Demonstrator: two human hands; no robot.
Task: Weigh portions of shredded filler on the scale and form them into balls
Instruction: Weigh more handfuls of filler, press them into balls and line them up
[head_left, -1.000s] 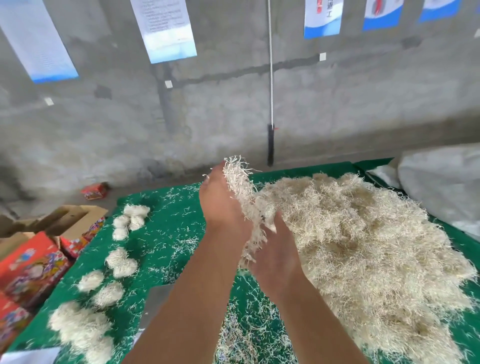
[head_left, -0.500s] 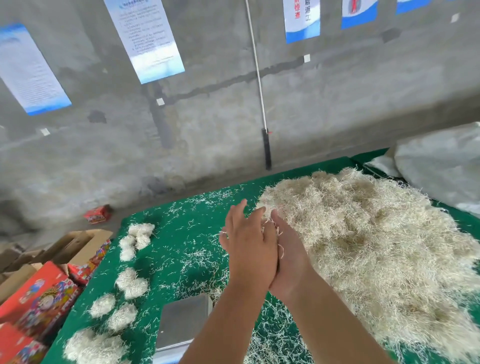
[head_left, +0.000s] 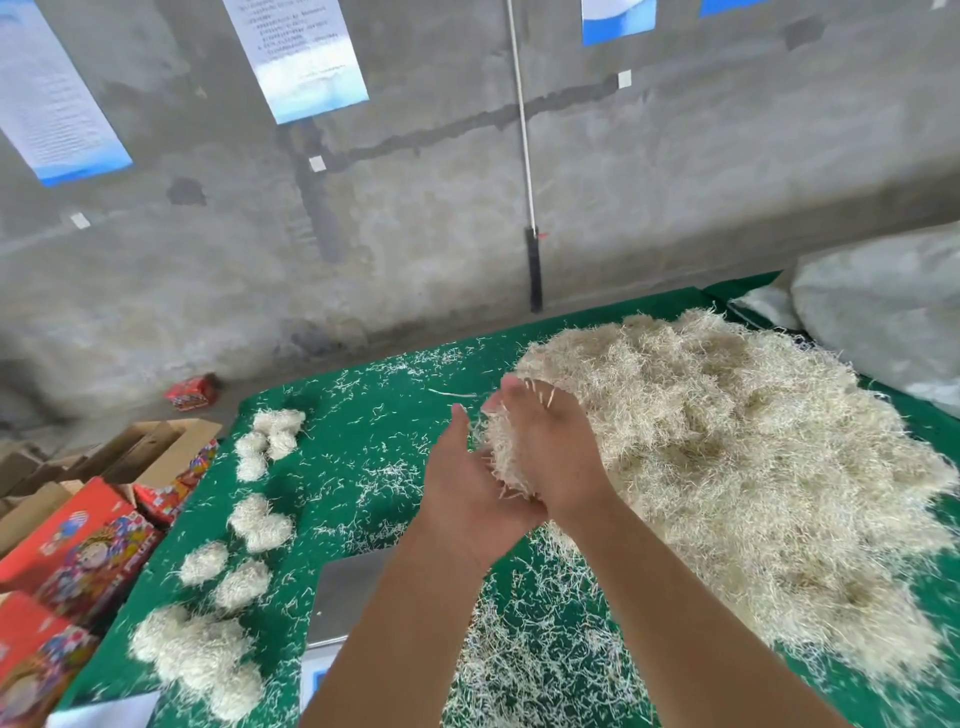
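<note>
A small wad of pale shredded filler (head_left: 496, 447) sits between my two hands above the green table cover (head_left: 374, 415). My left hand (head_left: 467, 499) lies under and beside it, palm up with fingers straight. My right hand (head_left: 556, 447) cups over the wad from the right, with strands poking out past its fingertips. The big loose pile of filler (head_left: 737, 467) lies just right of my hands. A steel scale platform (head_left: 345, 597) shows below my left forearm, partly hidden by it. Several finished filler balls (head_left: 254, 525) lie along the table's left side.
Colourful red cartons (head_left: 78, 561) and open cardboard boxes (head_left: 140, 447) stand off the table's left edge. A grey-white sack (head_left: 883, 312) sits at the far right. Loose strands litter the cloth. A concrete wall with a leaning pole (head_left: 524, 182) stands behind the table.
My hands came down from a raised position with the wad and pressed together. They have since shifted so the left palm faces up under the wad. More of the scale shows.
</note>
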